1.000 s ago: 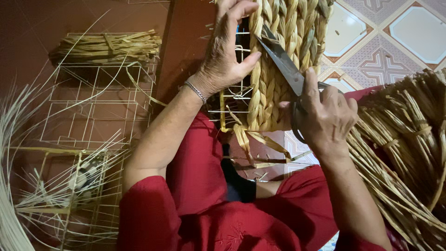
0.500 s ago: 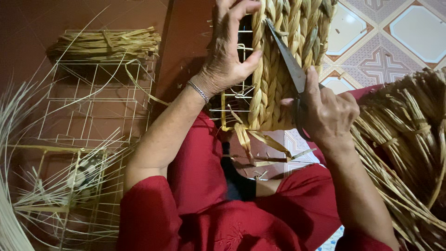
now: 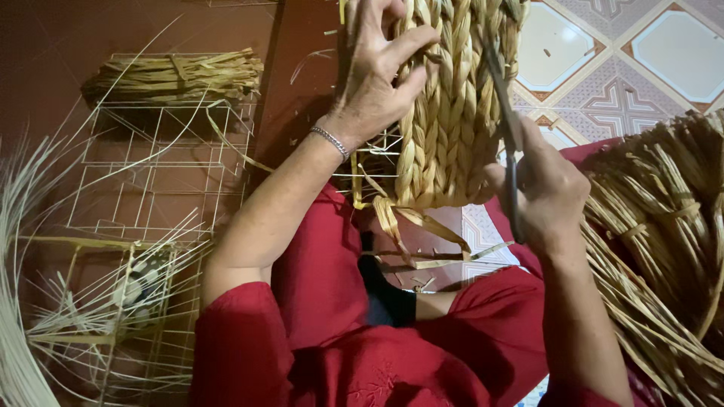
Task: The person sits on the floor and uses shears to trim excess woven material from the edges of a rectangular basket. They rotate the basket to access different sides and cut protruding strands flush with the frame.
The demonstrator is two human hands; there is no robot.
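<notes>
scissors swing upright against woven basket

since half a second ago the scissors (image 3: 511, 143) have turned from a slant to nearly upright, their blades now lying flat along the right side of the basket (image 3: 452, 98), and the right hand (image 3: 547, 188) has shifted up closer to the weave. the left hand (image 3: 377, 71) has barely moved.

the left arm reaches up from a red sleeve (image 3: 241, 354), forearm bare, a thin bracelet (image 3: 332, 142) at the wrist. its hand is clamped on the basket's left edge, thumb pressed across the front of the braids and fingers curled round behind. the right arm rises from the lower right, wrist bent inward; its hand is closed around the scissors' handles, knuckles toward the camera. whether the blades are parted or together cannot be told.

the basket, thick plaits of pale straw over a wire frame, hangs between the two hands, above the lap, touching both the left hand and the blades. loose flat strands (image 3: 407, 226) trail from its lower edge.

to the left on the dark red floor lies a bare wire frame (image 3: 151, 166), with a tied straw bundle (image 3: 173, 75) beyond it and thin pale fibres (image 3: 30, 249) fanned at the edge. a heap of braided straw (image 3: 664, 226) fills the right side, over patterned tiles (image 3: 603, 68).
</notes>
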